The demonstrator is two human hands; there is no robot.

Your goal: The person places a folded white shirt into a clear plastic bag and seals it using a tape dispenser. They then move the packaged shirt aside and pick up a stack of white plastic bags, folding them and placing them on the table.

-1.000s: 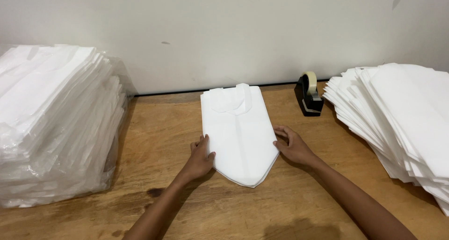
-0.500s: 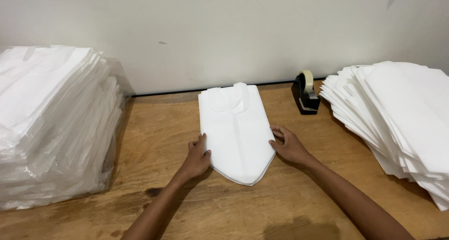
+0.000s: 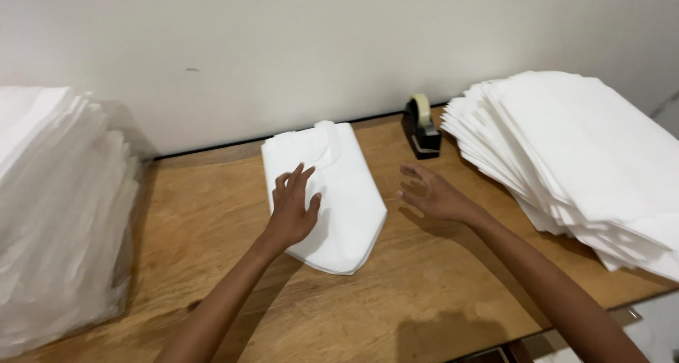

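We see soft, even light from above on the wooden desk, faint shadows under both forearms and a darker one at its near edge; the white stack at the desk's left edge blurs.

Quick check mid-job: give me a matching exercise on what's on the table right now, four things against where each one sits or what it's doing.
Things:
1. left hand
2. right hand
3. tape dispenser
4. fanned stack of white sheets

Places or states:
A. by the wall, right of the folded white bag
B. flat on the folded white bag
C. at the table's right end
D. open, over bare wood beside the bag

Pairs: 1-B, 2-D, 3-A, 4-C
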